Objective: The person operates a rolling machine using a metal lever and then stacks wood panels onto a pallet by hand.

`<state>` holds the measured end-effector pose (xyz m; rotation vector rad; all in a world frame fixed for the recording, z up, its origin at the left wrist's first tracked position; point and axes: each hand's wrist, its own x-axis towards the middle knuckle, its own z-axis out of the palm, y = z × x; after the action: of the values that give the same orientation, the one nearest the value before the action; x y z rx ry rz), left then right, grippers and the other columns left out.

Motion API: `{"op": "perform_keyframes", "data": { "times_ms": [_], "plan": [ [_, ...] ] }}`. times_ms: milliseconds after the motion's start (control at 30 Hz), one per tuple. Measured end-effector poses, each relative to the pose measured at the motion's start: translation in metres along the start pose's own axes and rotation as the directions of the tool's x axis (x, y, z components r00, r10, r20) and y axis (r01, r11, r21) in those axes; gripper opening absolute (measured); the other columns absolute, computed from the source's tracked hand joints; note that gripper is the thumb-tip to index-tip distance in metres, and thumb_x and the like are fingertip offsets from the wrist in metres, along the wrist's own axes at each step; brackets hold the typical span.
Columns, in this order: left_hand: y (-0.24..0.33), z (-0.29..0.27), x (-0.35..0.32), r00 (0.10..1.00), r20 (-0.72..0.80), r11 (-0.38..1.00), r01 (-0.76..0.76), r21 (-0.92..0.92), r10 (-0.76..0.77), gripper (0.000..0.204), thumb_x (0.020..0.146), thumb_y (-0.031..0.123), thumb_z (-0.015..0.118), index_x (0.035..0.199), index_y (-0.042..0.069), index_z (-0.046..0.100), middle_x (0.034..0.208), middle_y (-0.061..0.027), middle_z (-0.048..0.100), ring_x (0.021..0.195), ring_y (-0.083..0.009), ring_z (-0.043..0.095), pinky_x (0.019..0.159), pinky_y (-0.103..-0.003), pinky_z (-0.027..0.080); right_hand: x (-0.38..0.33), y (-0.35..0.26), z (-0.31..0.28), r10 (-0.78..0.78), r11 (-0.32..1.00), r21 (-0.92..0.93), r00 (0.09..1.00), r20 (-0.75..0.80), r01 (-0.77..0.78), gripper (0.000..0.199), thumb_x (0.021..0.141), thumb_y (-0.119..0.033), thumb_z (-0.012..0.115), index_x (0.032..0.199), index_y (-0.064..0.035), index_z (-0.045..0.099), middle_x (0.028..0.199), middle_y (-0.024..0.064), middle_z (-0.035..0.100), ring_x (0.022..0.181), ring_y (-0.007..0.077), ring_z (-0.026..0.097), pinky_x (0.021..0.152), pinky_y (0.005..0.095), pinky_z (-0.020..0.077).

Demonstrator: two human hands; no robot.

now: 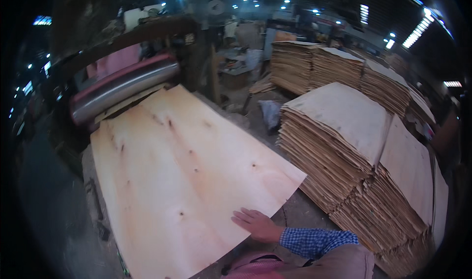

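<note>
A large pale wood veneer sheet with knots and brownish streaks lies on the left, its far end close to a metal roller of a machine. My right hand rests on the sheet's near right edge, fingers stretched out and palm down, gripping nothing. Its blue checked sleeve comes in from the lower right. My left hand does not show.
Tall stacks of veneer sheets stand on the right, with more stacks behind them. The machine's dark frame rises past the roller. A whitish bag lies on the floor between sheet and stacks.
</note>
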<state>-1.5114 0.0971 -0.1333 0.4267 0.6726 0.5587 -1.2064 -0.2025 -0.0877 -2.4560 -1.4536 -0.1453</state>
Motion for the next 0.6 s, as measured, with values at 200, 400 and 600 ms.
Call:
{"op": "perform_keyframes", "data": {
  "times_ms": [200, 400, 600],
  "plan": [
    [-0.023, -0.06, -0.003, 0.979, -0.124, 0.974, 0.179, 0.141, -0.162, 0.035, 0.096, 0.027, 0.056, 0.119, 0.0, 0.053, 0.104, -0.0095, 0.065, 0.088, -0.0182, 0.06, 0.072, -0.031, 0.051, -0.012, -0.016, -0.049, 0.057, 0.998, 0.02, 0.979, 0.196, -0.062, 0.07, 0.069, -0.007, 0.059, 0.138, -0.0086, 0.045, 0.14, 0.0138, 0.047, 0.127, 0.0387, 0.044, 0.104, 0.0459, 0.0366],
    [-0.015, -0.027, 0.0, 0.994, -0.087, 0.975, 0.084, 0.206, -0.068, 0.038, 0.094, 0.022, 0.053, 0.126, 0.001, 0.048, 0.111, -0.0127, 0.063, 0.092, -0.0243, 0.064, 0.075, -0.035, 0.053, 0.017, -0.001, -0.044, 0.003, 0.996, 0.091, 0.997, 0.075, -0.01, 0.062, 0.066, -0.004, 0.058, 0.128, -0.0075, 0.054, 0.132, 0.0118, 0.054, 0.122, 0.0373, 0.048, 0.099, 0.0487, 0.0397],
    [0.011, 0.087, 0.05, 0.985, 0.03, 0.985, -0.167, -0.03, 0.168, 0.032, 0.099, 0.027, 0.046, 0.121, 0.004, 0.051, 0.11, -0.0171, 0.065, 0.093, -0.0295, 0.068, 0.071, -0.036, 0.057, 0.138, 0.055, -0.002, -0.048, 0.978, 0.202, 0.997, -0.055, 0.059, 0.066, 0.066, 0.001, 0.054, 0.132, -0.0051, 0.05, 0.137, 0.0153, 0.05, 0.127, 0.0408, 0.043, 0.104, 0.047, 0.0347]
  ]
}}
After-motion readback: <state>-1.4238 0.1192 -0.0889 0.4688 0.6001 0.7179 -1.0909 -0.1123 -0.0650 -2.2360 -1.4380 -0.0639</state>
